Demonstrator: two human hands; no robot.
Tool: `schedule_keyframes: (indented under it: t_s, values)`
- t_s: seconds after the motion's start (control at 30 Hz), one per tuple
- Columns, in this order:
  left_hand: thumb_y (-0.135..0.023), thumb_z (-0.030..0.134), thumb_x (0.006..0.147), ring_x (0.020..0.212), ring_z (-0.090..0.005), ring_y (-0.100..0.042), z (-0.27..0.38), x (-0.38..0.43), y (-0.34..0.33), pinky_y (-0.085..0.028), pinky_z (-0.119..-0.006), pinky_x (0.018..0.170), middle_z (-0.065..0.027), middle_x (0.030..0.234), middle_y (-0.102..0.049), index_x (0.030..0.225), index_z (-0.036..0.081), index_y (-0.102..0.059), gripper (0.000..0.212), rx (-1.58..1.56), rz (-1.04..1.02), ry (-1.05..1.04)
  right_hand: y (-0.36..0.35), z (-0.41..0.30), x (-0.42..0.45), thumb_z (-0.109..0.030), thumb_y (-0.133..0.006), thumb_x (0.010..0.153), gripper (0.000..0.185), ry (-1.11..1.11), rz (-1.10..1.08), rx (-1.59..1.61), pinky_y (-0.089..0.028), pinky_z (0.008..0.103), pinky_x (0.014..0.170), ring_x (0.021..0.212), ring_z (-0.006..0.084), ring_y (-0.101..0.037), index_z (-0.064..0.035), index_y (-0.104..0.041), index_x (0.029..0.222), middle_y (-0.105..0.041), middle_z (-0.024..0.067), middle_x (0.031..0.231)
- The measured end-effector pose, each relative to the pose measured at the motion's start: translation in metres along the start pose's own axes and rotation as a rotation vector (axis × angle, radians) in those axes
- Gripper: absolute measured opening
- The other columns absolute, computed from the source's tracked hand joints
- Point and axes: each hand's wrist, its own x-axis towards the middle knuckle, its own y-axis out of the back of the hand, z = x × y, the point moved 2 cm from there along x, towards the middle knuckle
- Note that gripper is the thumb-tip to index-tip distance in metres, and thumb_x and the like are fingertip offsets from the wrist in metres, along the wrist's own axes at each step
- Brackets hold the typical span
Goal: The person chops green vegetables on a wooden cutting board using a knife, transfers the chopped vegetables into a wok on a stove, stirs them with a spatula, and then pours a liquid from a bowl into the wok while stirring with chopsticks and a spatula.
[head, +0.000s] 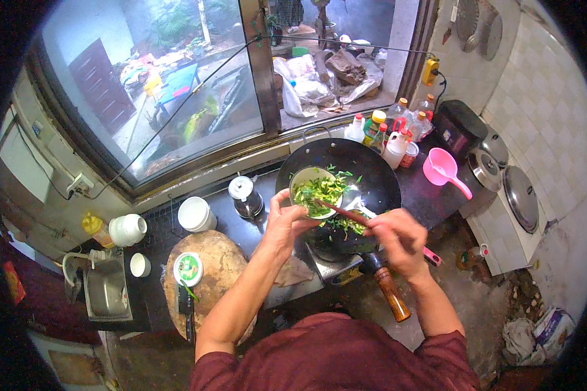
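Note:
My left hand (286, 217) grips a white bowl (299, 177) and holds it tilted over a black wok (376, 178). Chopped green vegetables (320, 188) fill the bowl, and more pieces lie in the wok below it. Brown chopsticks (345, 211) are held in my right hand (402, 238), their tips in the greens at the bowl. A metal spatula (354, 199) rests in the wok; a pink handle end (431, 256) shows past my right hand. The wok's wooden handle (392, 293) points toward me. Part of the wok's inside is hidden by the bowl and my hands.
A round wooden chopping board (215, 254) at left bears a cleaver (184, 298) and a white-and-green lid (188, 269). A glass pot (244, 195) and white tub (195, 215) stand behind. Several bottles (396, 146) and a pink dipper (440, 167) are at right; a sink (106, 293) lies far left.

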Motion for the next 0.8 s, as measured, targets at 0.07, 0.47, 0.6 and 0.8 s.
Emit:
schedule_keyframes:
  t_s: [0.07,0.47,0.6,0.8]
  values:
    - [-0.062,0.003,0.075,0.086,-0.0284,-0.066,0.001,0.000,0.004,-0.057,-0.042,0.077,-0.0141,0.110,-0.058,0.130,0.009,-0.026,0.066,0.004,-0.006,-0.003,0.009,0.006,0.002,-0.002,-0.058,0.088,0.010,-0.180,0.134,0.173,-0.050,0.0280,0.067,0.070,0.0165,-0.065,0.0011,-0.068,0.089,-0.065,0.0088,0.083]
    - [-0.062,0.001,0.073,0.074,-0.0195,-0.065,0.009,0.007,0.014,-0.055,-0.032,0.068,-0.0125,0.097,-0.062,0.130,0.009,-0.031,0.065,0.211,-0.030,-0.093,0.026,0.020,-0.001,-0.023,-0.052,0.097,0.029,-0.481,0.089,0.563,-0.055,0.0323,0.076,0.081,0.0216,-0.068,0.0031,-0.062,0.104,-0.065,0.0110,0.093]
    - [-0.066,0.005,0.070,0.075,-0.0172,-0.062,0.012,0.009,0.012,-0.051,-0.029,0.067,-0.0084,0.094,-0.060,0.129,0.010,-0.037,0.066,0.274,-0.061,-0.086,0.010,0.022,-0.014,-0.026,-0.051,0.097,0.031,-0.639,0.102,0.662,-0.057,0.0355,0.075,0.080,0.0227,-0.068,0.0020,-0.061,0.106,-0.066,0.0122,0.092]
    - [-0.062,0.004,0.073,0.068,-0.0164,-0.062,0.028,0.008,0.009,-0.053,-0.029,0.065,-0.0087,0.090,-0.058,0.129,0.009,-0.038,0.061,0.417,-0.077,0.006,0.017,0.044,-0.026,-0.014,-0.053,0.095,0.022,-0.546,-0.028,0.599,-0.056,0.0327,0.078,0.085,0.0199,-0.066,0.0028,-0.063,0.107,-0.065,0.0116,0.102]
